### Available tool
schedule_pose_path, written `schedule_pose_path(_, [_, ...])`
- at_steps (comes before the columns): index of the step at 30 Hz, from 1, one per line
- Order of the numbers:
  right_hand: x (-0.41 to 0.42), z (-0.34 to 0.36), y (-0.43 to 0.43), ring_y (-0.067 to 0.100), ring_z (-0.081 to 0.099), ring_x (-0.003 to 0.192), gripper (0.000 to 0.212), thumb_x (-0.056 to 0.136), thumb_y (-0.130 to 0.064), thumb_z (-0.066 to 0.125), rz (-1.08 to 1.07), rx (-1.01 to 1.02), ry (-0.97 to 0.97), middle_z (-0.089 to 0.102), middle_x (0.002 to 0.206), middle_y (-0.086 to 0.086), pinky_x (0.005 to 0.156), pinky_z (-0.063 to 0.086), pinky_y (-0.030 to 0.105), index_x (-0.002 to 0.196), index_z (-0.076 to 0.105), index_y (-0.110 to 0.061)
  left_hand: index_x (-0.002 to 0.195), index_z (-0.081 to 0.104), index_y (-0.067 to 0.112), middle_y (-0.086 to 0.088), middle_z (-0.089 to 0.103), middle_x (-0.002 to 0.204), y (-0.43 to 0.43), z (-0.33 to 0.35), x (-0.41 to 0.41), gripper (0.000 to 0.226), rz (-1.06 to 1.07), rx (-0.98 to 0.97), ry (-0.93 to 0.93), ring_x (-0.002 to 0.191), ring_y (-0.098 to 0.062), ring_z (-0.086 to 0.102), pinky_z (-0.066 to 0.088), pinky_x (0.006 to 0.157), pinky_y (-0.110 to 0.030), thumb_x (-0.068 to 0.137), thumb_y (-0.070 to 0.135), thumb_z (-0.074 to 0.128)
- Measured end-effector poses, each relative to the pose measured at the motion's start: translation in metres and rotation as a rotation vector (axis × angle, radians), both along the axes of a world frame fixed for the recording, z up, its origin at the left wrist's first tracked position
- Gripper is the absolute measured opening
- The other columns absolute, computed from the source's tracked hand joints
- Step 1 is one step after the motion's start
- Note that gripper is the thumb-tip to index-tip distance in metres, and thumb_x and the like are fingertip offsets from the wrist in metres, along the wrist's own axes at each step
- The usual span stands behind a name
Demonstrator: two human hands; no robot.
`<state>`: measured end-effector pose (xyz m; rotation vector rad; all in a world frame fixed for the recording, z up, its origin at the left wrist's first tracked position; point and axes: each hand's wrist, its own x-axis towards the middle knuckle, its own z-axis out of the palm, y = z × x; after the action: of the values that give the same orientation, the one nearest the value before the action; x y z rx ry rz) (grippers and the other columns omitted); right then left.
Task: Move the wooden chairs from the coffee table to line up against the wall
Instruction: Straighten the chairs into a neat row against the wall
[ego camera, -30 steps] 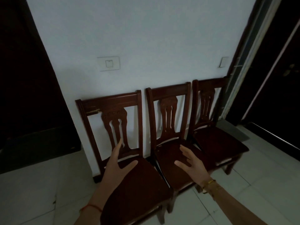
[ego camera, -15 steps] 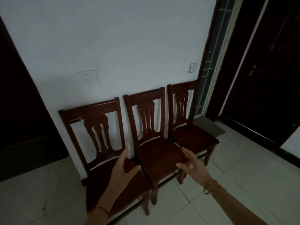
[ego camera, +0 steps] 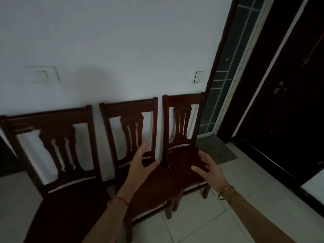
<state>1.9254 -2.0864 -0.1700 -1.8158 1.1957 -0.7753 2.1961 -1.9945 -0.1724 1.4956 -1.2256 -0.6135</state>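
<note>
Both hands now hover farther right: left hand (ego camera: 140, 165) over the middle chair (ego camera: 149, 183), right hand (ego camera: 208, 170) over the right chair (ego camera: 182, 160), grips open, empty. 3 chairs line the wall (ego camera: 122, 50); no writing legible.

A pale plastered surface fills the view above and beyond the hands, carrying a white switch plate (ego camera: 43, 74) up to their left and a smaller ribbed switch (ego camera: 199, 76) above the right one. Right of the hands stand a glazed panel (ego camera: 226, 71) and a dark door (ego camera: 287, 95) with a metal handle (ego camera: 279, 88). A grey mat (ego camera: 216, 151) lies on the pale tiled floor (ego camera: 206, 225) near them.
</note>
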Motion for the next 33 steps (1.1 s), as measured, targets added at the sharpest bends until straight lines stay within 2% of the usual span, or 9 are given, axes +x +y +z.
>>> schedule_pose_path(5, [-0.036, -0.001, -0.105, 0.008, 0.045, 0.129, 0.073, 0.081, -0.040, 0.074, 0.007, 0.012, 0.029, 0.050, 0.140, -0.012, 0.109, 0.035, 0.029, 0.145, 0.042, -0.028, 0.151, 0.033, 0.019, 0.011, 0.044, 0.142, -0.083, -0.009, -0.035, 0.078, 0.060, 0.033, 0.034, 0.133, -0.006, 0.041, 0.033, 0.104, -0.011, 0.086, 0.012, 0.075])
schedule_pose_path(8, [-0.050, -0.003, -0.164, 0.000, 0.053, 0.118, 0.050, 0.079, -0.044, 0.075, -0.017, 0.004, 0.025, 0.057, 0.122, -0.031, 0.104, 0.041, 0.027, 0.125, 0.053, -0.046, 0.153, 0.032, 0.015, 0.012, 0.045, 0.138, -0.129, -0.016, -0.040, 0.078, 0.113, 0.073, 0.042, 0.131, -0.007, 0.041, 0.034, 0.107, -0.023, 0.088, 0.016, 0.074])
schedule_pose_path(10, [-0.055, -0.005, -0.205, -0.003, 0.055, 0.115, 0.044, 0.076, -0.048, 0.075, -0.021, 0.003, 0.021, 0.058, 0.114, -0.038, 0.098, 0.041, 0.021, 0.115, 0.054, -0.053, 0.151, 0.035, 0.016, 0.012, 0.045, 0.138, -0.162, -0.022, -0.041, 0.074, 0.157, 0.089, 0.074, 0.130, -0.005, 0.041, 0.034, 0.103, -0.015, 0.088, 0.016, 0.074])
schedule_pose_path(12, [-0.058, -0.013, -0.255, 0.004, 0.054, 0.118, 0.052, 0.075, -0.048, 0.075, -0.024, -0.001, 0.023, 0.058, 0.119, -0.029, 0.098, 0.040, 0.023, 0.123, 0.056, -0.043, 0.148, 0.038, 0.024, 0.017, 0.045, 0.137, -0.205, -0.032, -0.043, 0.069, 0.174, 0.078, 0.073, 0.126, 0.006, 0.042, 0.037, 0.104, -0.013, 0.089, 0.014, 0.073])
schedule_pose_path(13, [-0.059, -0.018, -0.283, 0.007, 0.052, 0.120, 0.057, 0.076, -0.047, 0.075, -0.024, -0.004, 0.028, 0.058, 0.123, -0.022, 0.100, 0.040, 0.026, 0.129, 0.055, -0.036, 0.146, 0.039, 0.028, 0.019, 0.046, 0.137, -0.231, -0.040, -0.043, 0.068, 0.177, 0.076, 0.067, 0.125, 0.008, 0.042, 0.039, 0.108, -0.019, 0.089, 0.015, 0.073])
schedule_pose_path(17, [-0.049, -0.047, -0.398, 0.013, 0.048, 0.127, 0.062, 0.082, -0.030, 0.076, -0.014, -0.026, 0.025, 0.054, 0.134, -0.008, 0.107, 0.038, 0.033, 0.138, 0.049, -0.023, 0.152, 0.034, 0.019, -0.001, 0.043, 0.152, -0.337, -0.071, -0.040, 0.075, 0.229, 0.090, 0.067, 0.139, -0.016, 0.040, 0.038, 0.114, -0.045, 0.088, 0.019, 0.074])
schedule_pose_path(21, [-0.030, -0.097, -0.508, 0.017, 0.048, 0.128, 0.066, 0.082, -0.027, 0.076, -0.017, -0.066, 0.045, 0.052, 0.139, 0.000, 0.100, 0.038, 0.028, 0.141, 0.045, -0.017, 0.155, 0.026, 0.017, -0.003, 0.033, 0.158, -0.443, -0.124, -0.030, 0.085, 0.362, 0.049, 0.026, 0.143, -0.018, 0.034, 0.035, 0.116, -0.045, 0.087, 0.025, 0.075])
schedule_pose_path(24, [-0.022, -0.138, -0.572, 0.022, 0.045, 0.133, 0.072, 0.082, -0.026, 0.077, -0.002, -0.062, 0.028, 0.047, 0.146, 0.005, 0.108, 0.040, 0.037, 0.143, 0.042, -0.014, 0.158, 0.014, 0.021, -0.003, 0.026, 0.161, -0.502, -0.169, -0.020, 0.095, 0.390, 0.050, 0.013, 0.146, -0.019, 0.028, 0.031, 0.118, -0.045, 0.086, 0.025, 0.077])
schedule_pose_path(33, [-0.003, -0.238, -0.709, 0.031, 0.046, 0.132, 0.085, 0.078, -0.035, 0.079, -0.094, -0.173, 0.044, 0.045, 0.147, 0.013, 0.104, 0.038, 0.038, 0.146, 0.034, -0.011, 0.159, 0.003, 0.024, 0.000, 0.017, 0.164, -0.597, -0.280, 0.012, 0.110, 0.446, 0.013, -0.035, 0.147, -0.014, 0.020, 0.023, 0.117, -0.035, 0.081, 0.026, 0.081])
